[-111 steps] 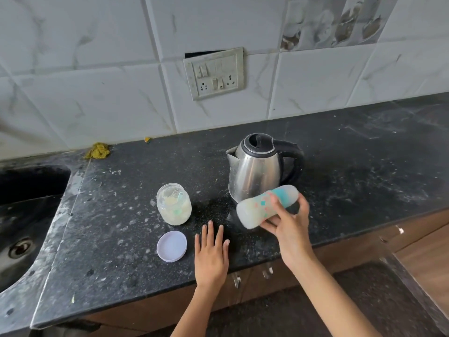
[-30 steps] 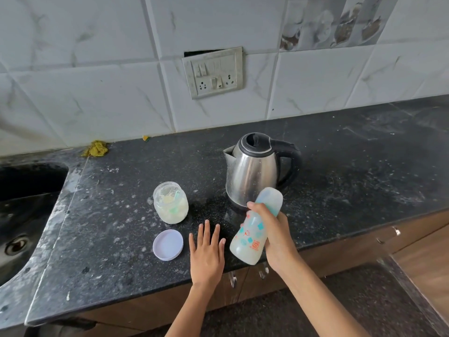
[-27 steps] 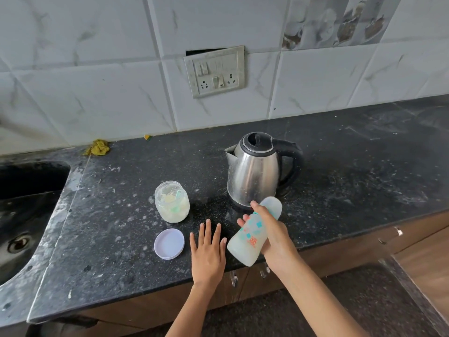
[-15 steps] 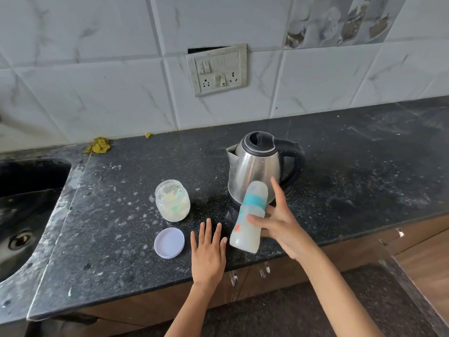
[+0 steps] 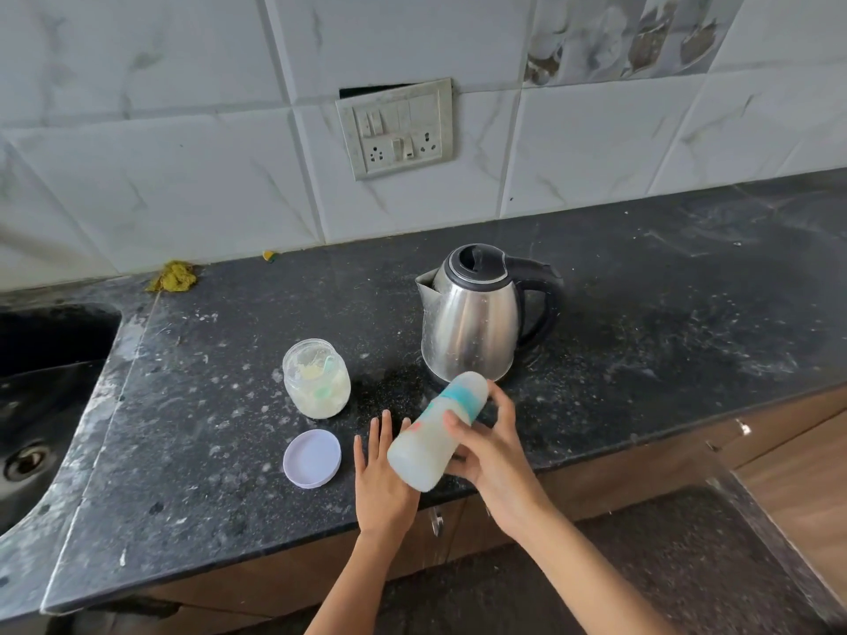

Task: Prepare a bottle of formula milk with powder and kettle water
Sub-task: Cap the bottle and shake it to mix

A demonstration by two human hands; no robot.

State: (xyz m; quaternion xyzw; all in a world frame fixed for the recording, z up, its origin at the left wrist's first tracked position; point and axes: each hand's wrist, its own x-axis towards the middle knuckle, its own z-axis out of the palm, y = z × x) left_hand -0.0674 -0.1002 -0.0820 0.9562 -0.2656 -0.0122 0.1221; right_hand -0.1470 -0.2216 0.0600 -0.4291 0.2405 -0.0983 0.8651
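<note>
The left hand (image 5: 382, 485) lies flat on the front edge of the dark counter (image 5: 183, 474), its fingers spread and holding nothing. Just beside it, the right hand (image 5: 492, 446) has its fingers wrapped around a capped baby bottle (image 5: 435, 430), held tilted above the counter with its cloudy base toward the left hand and its teal-banded top toward the kettle. Left of the hands lies a lilac lid (image 5: 312, 458). Behind it stands an open jar (image 5: 316, 378) of pale powder. Farther back sits the steel kettle (image 5: 476, 320), below a wall socket (image 5: 396, 128).
</note>
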